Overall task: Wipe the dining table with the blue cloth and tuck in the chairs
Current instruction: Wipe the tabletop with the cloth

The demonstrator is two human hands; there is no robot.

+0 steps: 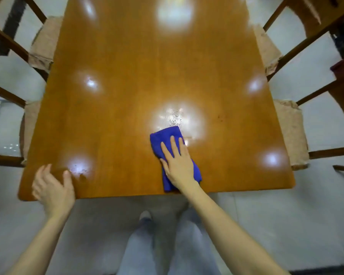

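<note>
The right hand (178, 165) lies flat on the cloth (165, 138), which sits folded near the near edge of the table (147, 66), a little right of the middle. Its fingers (174, 145) are straight and slightly spread, pressing down on the cloth without curling round it. That flat press likely keeps the whole fold against the wood so it drags evenly as it wipes. The far end of the cloth sticks out past the fingertips and touches a bright glare patch that shows smears.

The left hand (52, 187) is at the near left corner. Its thumb rests on the top and the other fingers are loosely apart over the corner's edge, holding nothing. It is blurred, so I cannot tell how firmly it bears down. It probably steadies the person while they lean in.

4 chairs stand along the long edges, 2 on the left (29, 126) and 2 on the right (292, 132). Their seats reach the table edges but stick out, so tucking looks not yet done. Wiping seems to be the step in hand.
</note>
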